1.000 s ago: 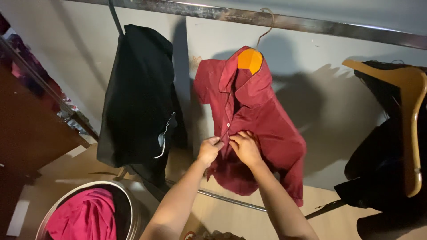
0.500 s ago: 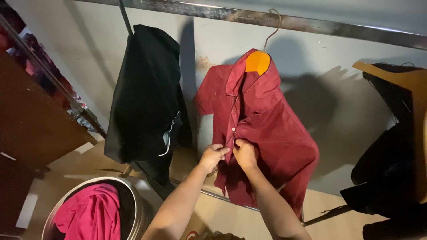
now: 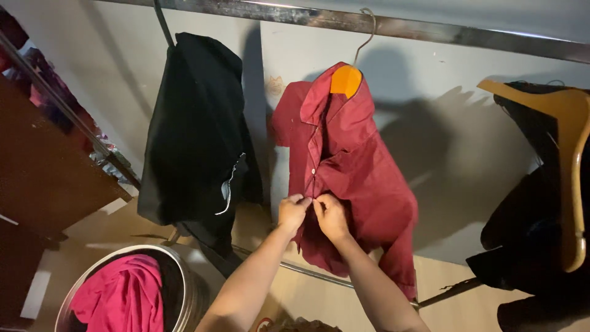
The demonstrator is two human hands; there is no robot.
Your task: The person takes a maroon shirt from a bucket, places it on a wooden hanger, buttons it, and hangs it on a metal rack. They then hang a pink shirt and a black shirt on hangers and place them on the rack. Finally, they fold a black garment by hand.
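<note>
- Metal rail (image 3: 430, 27) crosses the top of the view; three garments hang from it against a pale wall (image 3: 467, 154).
- Black garment (image 3: 196, 135) hangs left of centre. Dark clothing on a wooden hanger (image 3: 568, 160) hangs at the far right, well apart from the hands.
- Dark red shirt (image 3: 362, 178) hangs in the middle on an orange hanger (image 3: 346, 80), collar up, front facing the camera, body tilted down toward the right.
- Round metal tub (image 3: 184, 289) stands on the floor at lower left with a pink cloth (image 3: 123, 295) inside it.
- Progress, judged from the shirt front: one pale button (image 3: 313, 171) shows fastened on the upper placket, and the front lies closed from collar down to the hands. Below the hands the hem looks loose; whether more buttons remain there I cannot tell.
- Left hand (image 3: 294, 212) and right hand (image 3: 332, 216) meet at the placket, about mid-height on the shirt, touching each other.
- Left fingers (image 3: 301, 200) are pinched nearly closed on the left edge of the front; right fingers (image 3: 321, 206) are pinched closed on the opposite edge.
- The button or hole under work is hidden between the fingertips; the cloth lies directly in both pinches, not beside them.
</note>
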